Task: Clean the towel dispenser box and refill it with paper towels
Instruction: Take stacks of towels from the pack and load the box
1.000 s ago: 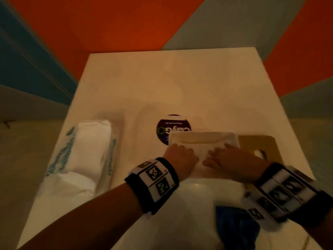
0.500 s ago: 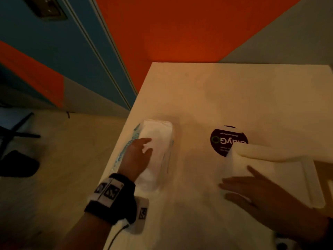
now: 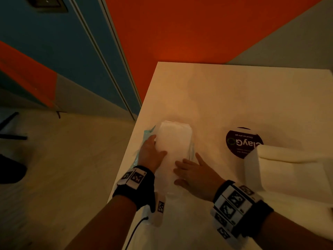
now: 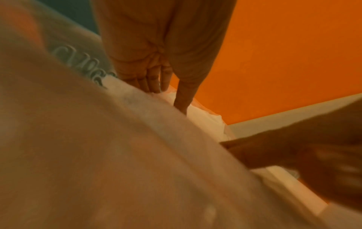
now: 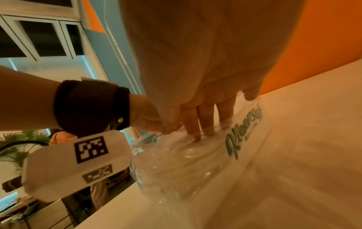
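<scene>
Pack of paper towels (image 3: pixel 173 141) in clear plastic wrap w/ green "Kleensoft" print lies near left edge of white tabletop (image 3: pixel 225 98), long axis running away from the person; both hands on it. Left hand (image 3: pixel 150 153) lies along pack's left side, fingers (image 4: pixel 154 80) straight & close together on the towels, thumb on top. Right hand (image 3: pixel 193 173) sits at pack's near right part; fingers (image 5: pixel 191 124) fairly straight, slightly apart, tips pressing into the crinkled wrap; whether thumb pinches the plastic – can't tell. White towel dispenser box (image 3: pixel 288 170) stands on tabletop to the right, well apart from pack, partly covering a dark round sticker (image 3: pixel 237 141); box's inside not visible. Both wrists carry black bands w/ marker tags.
</scene>
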